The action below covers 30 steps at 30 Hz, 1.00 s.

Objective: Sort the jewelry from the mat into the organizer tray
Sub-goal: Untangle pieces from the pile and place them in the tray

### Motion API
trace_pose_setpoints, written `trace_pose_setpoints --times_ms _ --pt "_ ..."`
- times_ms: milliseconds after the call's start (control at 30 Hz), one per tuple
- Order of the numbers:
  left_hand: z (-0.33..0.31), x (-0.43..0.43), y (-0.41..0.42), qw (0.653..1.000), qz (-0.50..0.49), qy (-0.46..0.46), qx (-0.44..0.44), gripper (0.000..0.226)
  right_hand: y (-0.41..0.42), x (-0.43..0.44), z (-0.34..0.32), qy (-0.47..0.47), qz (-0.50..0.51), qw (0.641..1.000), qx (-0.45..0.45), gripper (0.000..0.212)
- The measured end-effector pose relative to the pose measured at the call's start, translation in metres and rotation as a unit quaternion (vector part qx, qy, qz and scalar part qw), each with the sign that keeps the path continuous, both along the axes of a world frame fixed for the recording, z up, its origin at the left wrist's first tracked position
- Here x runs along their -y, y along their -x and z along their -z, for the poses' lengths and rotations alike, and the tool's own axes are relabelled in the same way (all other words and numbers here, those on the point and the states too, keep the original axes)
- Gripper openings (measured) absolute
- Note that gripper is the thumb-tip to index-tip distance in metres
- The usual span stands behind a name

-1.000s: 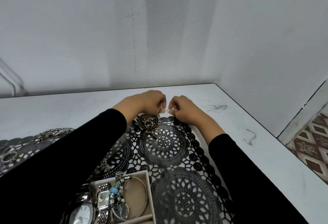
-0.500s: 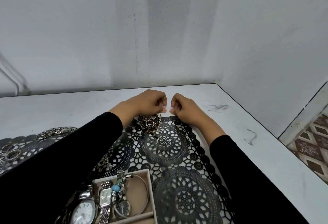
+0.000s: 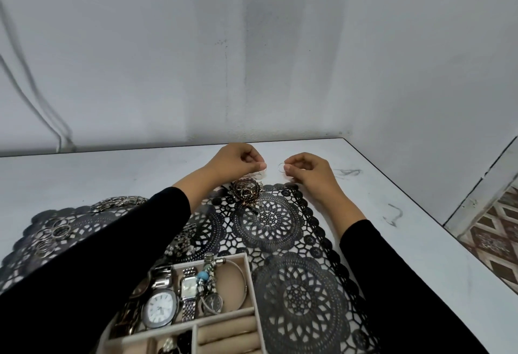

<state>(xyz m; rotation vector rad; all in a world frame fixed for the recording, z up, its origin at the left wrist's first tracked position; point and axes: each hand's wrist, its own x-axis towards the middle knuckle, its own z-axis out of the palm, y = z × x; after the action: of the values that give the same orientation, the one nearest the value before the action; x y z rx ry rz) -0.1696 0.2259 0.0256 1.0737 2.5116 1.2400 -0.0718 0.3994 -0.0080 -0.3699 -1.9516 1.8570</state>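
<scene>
At the far edge of the black lace mat (image 3: pixel 305 294), my left hand (image 3: pixel 238 164) pinches thin wire hoop earrings (image 3: pixel 259 175) that dangle under its fingertips. My right hand (image 3: pixel 307 171) pinches one thin hoop earring (image 3: pixel 281 167) a short gap to the right. A tangled gold and dark brooch-like piece (image 3: pixel 246 192) lies on the mat just below my left hand. The beige organizer tray (image 3: pixel 251 272) sits near me, holding watches (image 3: pixel 161 307) and a bangle (image 3: pixel 238 278).
Bangles and rings (image 3: pixel 53 231) lie on the mat's left part, with a chain bracelet (image 3: pixel 117 202) beyond them. The white table (image 3: pixel 420 241) ends at the right, above a patterned floor (image 3: pixel 496 235). Grey walls stand close behind and to the right.
My hands, close together before, have drawn apart and lifted slightly. The hoops have come apart, one in each hand. The view has tilted down, showing more of the tray.
</scene>
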Motion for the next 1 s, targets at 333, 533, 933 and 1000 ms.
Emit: trace_pose_setpoints --times_ms 333,533,933,1000 --pt "-0.011 0.055 -0.048 0.99 -0.056 -0.095 0.09 0.012 -0.049 0.041 -0.018 0.078 -0.059 0.995 -0.014 0.013" --pt "-0.02 0.094 -0.085 0.983 -0.052 -0.137 0.113 0.012 -0.086 0.074 -0.035 0.113 -0.086 0.989 -0.048 0.015" --pt "-0.021 0.152 -0.178 0.956 -0.106 -0.233 0.146 0.012 -0.156 0.123 -0.044 0.115 -0.129 0.981 -0.086 0.019" --pt "-0.018 0.16 -0.19 0.952 -0.108 -0.239 0.156 0.011 -0.166 0.127 -0.043 0.115 -0.13 0.981 -0.086 0.021"
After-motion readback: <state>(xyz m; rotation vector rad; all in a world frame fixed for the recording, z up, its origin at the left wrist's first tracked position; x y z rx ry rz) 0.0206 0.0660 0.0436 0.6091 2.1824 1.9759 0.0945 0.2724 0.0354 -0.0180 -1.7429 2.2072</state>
